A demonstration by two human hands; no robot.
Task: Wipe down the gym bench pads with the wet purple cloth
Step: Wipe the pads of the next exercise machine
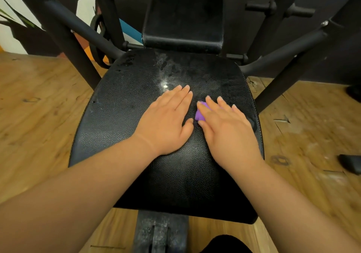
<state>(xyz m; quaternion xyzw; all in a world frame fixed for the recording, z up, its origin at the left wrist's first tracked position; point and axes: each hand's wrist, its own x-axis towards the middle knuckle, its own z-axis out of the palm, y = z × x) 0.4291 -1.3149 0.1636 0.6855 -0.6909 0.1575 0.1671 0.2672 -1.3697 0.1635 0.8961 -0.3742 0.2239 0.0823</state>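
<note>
We are pressing the purple cloth [200, 115] under our flat right hand [226, 129] near the seat pad's [117, 127] right edge, left hand [168, 119] flat and empty. Its far half is glistening, near half likely remaining.

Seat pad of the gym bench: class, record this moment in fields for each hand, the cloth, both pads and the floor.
left hand: flat on the seat pad, fingers straight
right hand: flat over the purple cloth
purple cloth: mostly hidden under that hand
seat pad: black, whitish streaks toward far edge
back pad: black, beyond the seat pad
floor: wood
</note>
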